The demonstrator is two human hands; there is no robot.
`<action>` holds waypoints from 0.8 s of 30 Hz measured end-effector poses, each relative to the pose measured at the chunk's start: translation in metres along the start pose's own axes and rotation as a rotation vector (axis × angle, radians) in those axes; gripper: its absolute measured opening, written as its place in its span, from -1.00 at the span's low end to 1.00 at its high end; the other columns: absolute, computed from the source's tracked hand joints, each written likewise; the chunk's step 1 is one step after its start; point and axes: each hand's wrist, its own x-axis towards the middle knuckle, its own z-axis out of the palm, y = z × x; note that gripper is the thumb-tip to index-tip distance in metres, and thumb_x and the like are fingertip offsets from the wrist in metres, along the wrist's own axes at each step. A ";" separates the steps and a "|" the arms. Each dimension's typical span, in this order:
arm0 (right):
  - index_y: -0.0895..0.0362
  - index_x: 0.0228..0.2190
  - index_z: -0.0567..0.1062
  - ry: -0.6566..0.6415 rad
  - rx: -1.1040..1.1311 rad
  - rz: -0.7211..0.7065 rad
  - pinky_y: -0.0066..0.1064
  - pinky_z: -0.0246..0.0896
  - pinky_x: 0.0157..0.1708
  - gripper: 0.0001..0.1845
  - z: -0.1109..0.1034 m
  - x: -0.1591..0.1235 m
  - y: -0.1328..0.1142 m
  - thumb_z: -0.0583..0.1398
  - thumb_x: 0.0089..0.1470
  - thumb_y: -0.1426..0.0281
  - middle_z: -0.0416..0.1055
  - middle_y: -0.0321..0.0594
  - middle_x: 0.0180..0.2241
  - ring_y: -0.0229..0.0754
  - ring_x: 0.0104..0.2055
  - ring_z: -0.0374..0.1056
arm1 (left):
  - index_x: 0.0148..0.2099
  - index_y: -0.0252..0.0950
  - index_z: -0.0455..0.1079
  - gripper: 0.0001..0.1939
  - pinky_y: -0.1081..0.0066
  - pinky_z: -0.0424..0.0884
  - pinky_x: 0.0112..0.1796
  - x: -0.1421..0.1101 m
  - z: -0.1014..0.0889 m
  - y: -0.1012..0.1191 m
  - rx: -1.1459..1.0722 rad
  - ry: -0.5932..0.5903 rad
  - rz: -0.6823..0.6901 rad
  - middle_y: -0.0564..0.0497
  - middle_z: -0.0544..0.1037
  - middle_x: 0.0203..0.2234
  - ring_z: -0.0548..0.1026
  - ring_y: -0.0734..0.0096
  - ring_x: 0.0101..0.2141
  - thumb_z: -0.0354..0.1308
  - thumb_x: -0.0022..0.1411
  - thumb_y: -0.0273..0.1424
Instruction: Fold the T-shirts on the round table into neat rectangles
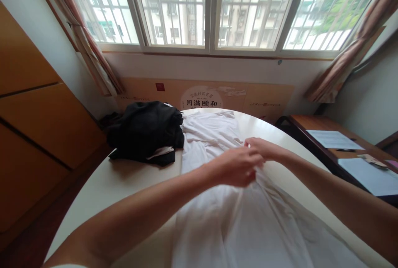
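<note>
A white garment [217,210] lies spread along the round cream table [124,181], reaching from the near edge to the far side. My left hand [238,166] is closed over a gathered fold of the cloth near the middle of the table. My right hand [263,147] sits just behind it, fingers pinched on the same fold. Both forearms reach in from the bottom corners.
A heap of black clothes [146,131] sits on the table's far left, beside the white garment. A wooden desk [342,143] with papers stands at the right. Wooden cabinet fronts [34,114] line the left wall. A barred window with curtains is behind.
</note>
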 end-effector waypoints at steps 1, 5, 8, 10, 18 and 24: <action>0.15 -0.43 0.49 -0.066 0.065 0.046 -0.38 0.19 -0.54 -0.58 0.003 -0.015 0.000 0.11 0.28 0.10 0.48 -0.12 -0.57 -0.11 -0.56 0.39 | -0.06 -0.28 0.45 -0.80 0.28 0.50 -0.14 0.003 0.007 0.025 -0.004 -0.051 0.142 -0.09 0.57 -0.10 0.55 0.22 -0.15 0.13 0.27 -0.49; 0.09 -0.62 0.33 -0.271 0.166 0.134 -0.40 0.03 -0.65 -0.38 0.015 -0.080 0.001 -0.03 0.32 -0.03 0.25 -0.23 -0.71 -0.19 -0.67 0.19 | -0.17 -0.32 0.48 -0.90 0.25 0.45 -0.40 0.013 0.031 0.092 0.044 -0.132 0.298 -0.07 0.57 -0.25 0.51 0.30 -0.37 0.14 0.29 -0.51; 0.09 -0.65 0.26 -0.228 0.198 0.046 -0.40 -0.01 -0.57 -0.36 0.020 -0.121 0.008 0.04 0.25 -0.11 0.21 -0.27 -0.65 -0.24 -0.56 0.09 | -0.28 -0.32 0.48 -0.84 0.26 0.40 -0.42 0.021 0.041 0.112 0.160 -0.102 0.281 -0.07 0.52 -0.37 0.53 0.31 -0.36 0.09 0.31 -0.56; 0.09 -0.62 0.27 -0.173 0.249 0.012 -0.39 -0.01 -0.53 -0.38 0.020 -0.140 0.014 0.11 0.18 -0.15 0.20 -0.29 -0.61 -0.23 -0.50 0.05 | -0.27 -0.31 0.48 -0.81 0.25 0.38 -0.41 0.026 0.043 0.120 0.206 -0.028 0.297 -0.03 0.51 -0.39 0.53 0.31 -0.36 0.05 0.34 -0.56; 0.05 -0.14 0.42 -0.126 0.531 0.010 -0.49 -0.18 -0.72 -0.44 0.003 -0.157 0.001 0.23 0.08 -0.15 0.25 -0.44 -0.64 -0.29 -0.67 0.09 | -0.24 -0.28 0.46 -0.88 0.27 0.23 -0.46 0.028 0.023 0.145 0.340 0.065 0.246 -0.04 0.56 -0.38 0.58 0.22 -0.33 0.12 0.36 -0.52; 0.14 0.09 0.39 -0.162 0.508 -0.059 -0.49 -0.13 -0.75 -0.28 -0.006 -0.134 -0.022 0.00 0.28 -0.19 0.20 -0.47 -0.75 -0.25 -0.75 0.09 | -0.24 -0.21 0.38 -0.71 0.34 0.05 -0.56 -0.003 0.000 0.154 0.154 0.030 0.028 0.10 0.47 -0.59 0.45 0.43 -0.58 0.05 0.49 -0.16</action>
